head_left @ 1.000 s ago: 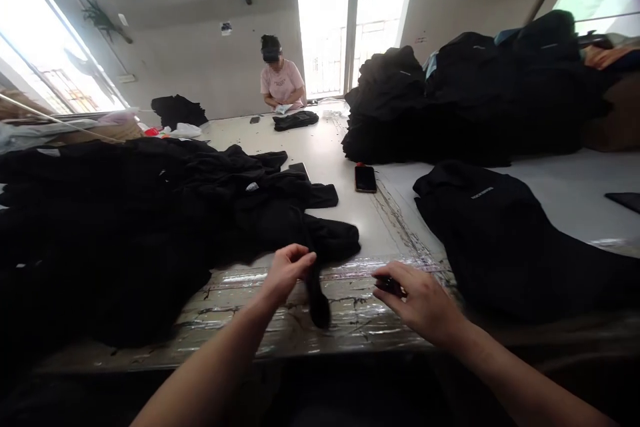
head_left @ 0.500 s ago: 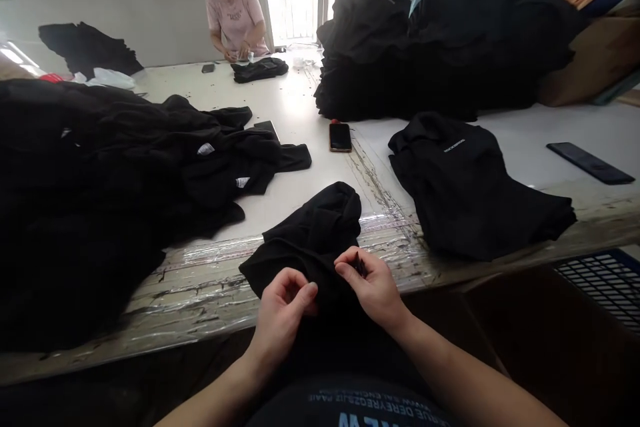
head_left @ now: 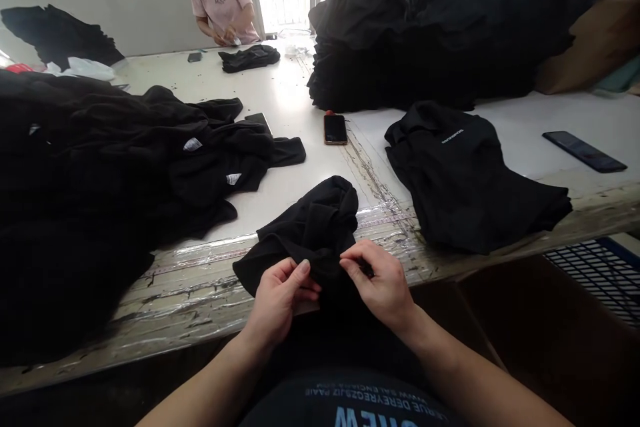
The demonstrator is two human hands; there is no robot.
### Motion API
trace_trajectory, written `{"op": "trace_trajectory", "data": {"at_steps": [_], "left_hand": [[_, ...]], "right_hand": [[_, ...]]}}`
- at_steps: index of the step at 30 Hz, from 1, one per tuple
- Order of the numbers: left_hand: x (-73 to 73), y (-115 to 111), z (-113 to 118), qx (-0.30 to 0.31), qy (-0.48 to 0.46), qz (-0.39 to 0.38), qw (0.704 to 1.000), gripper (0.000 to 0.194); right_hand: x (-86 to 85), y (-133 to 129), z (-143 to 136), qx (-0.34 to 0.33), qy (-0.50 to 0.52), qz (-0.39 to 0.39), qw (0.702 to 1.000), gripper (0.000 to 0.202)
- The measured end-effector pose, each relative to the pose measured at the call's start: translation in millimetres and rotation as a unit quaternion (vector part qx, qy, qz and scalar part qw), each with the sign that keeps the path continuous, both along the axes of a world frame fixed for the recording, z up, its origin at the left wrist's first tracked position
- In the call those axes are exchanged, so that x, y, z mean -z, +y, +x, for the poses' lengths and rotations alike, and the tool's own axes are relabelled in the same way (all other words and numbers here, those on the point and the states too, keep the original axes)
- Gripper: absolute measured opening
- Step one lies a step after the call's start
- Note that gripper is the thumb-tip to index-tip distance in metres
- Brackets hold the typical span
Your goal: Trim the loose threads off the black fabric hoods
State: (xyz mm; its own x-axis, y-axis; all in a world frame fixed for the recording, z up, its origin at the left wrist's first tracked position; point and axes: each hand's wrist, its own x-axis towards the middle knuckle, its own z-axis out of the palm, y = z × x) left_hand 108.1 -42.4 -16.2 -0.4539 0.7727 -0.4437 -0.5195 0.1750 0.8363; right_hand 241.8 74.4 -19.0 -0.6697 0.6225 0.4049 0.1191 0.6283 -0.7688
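Observation:
A black garment (head_left: 310,230) lies crumpled at the front edge of the table, its near part hanging down toward my lap. My left hand (head_left: 285,293) is closed on the garment's near edge, thumb on top and fingers curled beneath. Just to the right, my right hand (head_left: 377,277) is pinched with thumb and forefinger together beside the same cloth. Something small and dark shows inside its curled fingers, too hidden to name. Whether the right fingertips also grip the cloth is unclear.
Black garments heap up on the left (head_left: 100,200). A folded black top (head_left: 450,180) lies to the right, near a dark phone (head_left: 584,151). Another phone (head_left: 335,129) rests mid-table. Tall black stacks (head_left: 435,47) stand behind. Across the table a person (head_left: 223,0) handles something small.
My left hand has moved slightly up and its thumb now presses on the cloth. My right hand has turned a little, showing less of the dark thing inside. The view has shifted slightly.

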Motion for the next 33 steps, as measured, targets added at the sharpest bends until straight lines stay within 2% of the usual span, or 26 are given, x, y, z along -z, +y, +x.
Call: {"op": "trace_trajectory", "data": {"at_steps": [2, 4, 6, 7, 9, 11, 13, 15, 17, 19, 21, 23, 24, 25, 29, 30, 33], "left_hand": [[-1.7, 1, 3, -0.011, -0.018, 0.004, 1.000, 0.030], [-1.6, 1, 6, -0.013, -0.029, 0.007, 0.999, 0.029], [-0.7, -1, 7, -0.006, -0.025, -0.002, 1.000, 0.028], [-0.9, -3, 7, -0.003, -0.011, -0.009, 1.000, 0.028], [-5.6, -10, 2, 0.027, 0.044, -0.024, 0.998, 0.027], [-17.8, -19, -8, 0.106, 0.136, -0.033, 0.985, 0.035], [-34.9, -23, -18, 0.152, 0.262, -0.028, 0.953, 0.044], [-48.7, -16, -25, 0.104, 0.403, -0.007, 0.909, 0.036], [-50.5, 3, -28, 0.044, 0.522, 0.022, 0.852, 0.021], [-37.7, 30, -27, 0.074, 0.604, 0.016, 0.793, 0.014], [-16.5, 56, -26, 0.152, 0.654, -0.058, 0.738, 0.014], [2.9, 71, -27, 0.186, 0.669, -0.107, 0.712, 0.013], [9.5, 74, -28, 0.188, 0.663, -0.108, 0.717, 0.015], [13.5, 73, -30, 0.182, 0.644, -0.096, 0.737, 0.017], [13.3, 57, -39, 0.135, 0.465, -0.051, 0.873, 0.030], [12.4, 53, -40, 0.121, 0.420, -0.053, 0.898, 0.034], [13.1, 47, -38, 0.088, 0.321, -0.054, 0.942, 0.038]], "right_hand": [[-4.0, -2, 1, -0.016, -0.004, -0.002, 1.000, 0.002], [-5.7, -7, -1, -0.059, -0.008, -0.003, 0.998, 0.007], [-4.9, -9, -4, -0.086, -0.012, -0.003, 0.996, 0.004], [-4.2, -8, -5, -0.079, -0.013, -0.004, 0.997, 0.002], [-3.2, 1, -4, -0.028, -0.014, -0.026, 0.999, 0.012], [-4.1, 14, -2, 0.031, -0.020, -0.062, 0.997, 0.014], [-6.3, 27, -2, 0.055, -0.030, -0.092, 0.994, 0.014], [-8.0, 36, -5, 0.053, -0.035, -0.109, 0.992, 0.015], [-7.1, 39, -13, 0.042, -0.030, -0.125, 0.991, 0.014], [-2.2, 40, -23, 0.032, -0.035, -0.142, 0.989, 0.009], [6.1, 40, -30, 0.024, -0.065, -0.144, 0.987, 0.013], [15.2, 41, -31, 0.024, -0.097, -0.137, 0.985, 0.022], [19.1, 41, -29, 0.027, -0.107, -0.132, 0.985, 0.025], [22.0, 42, -26, 0.029, -0.111, -0.129, 0.985, 0.027], [21.9, 41, -12, 0.020, -0.116, -0.124, 0.985, 0.037], [19.6, 40, -9, 0.018, -0.117, -0.116, 0.986, 0.037], [10.2, 35, -6, 0.018, -0.105, -0.064, 0.992, 0.028]]}}
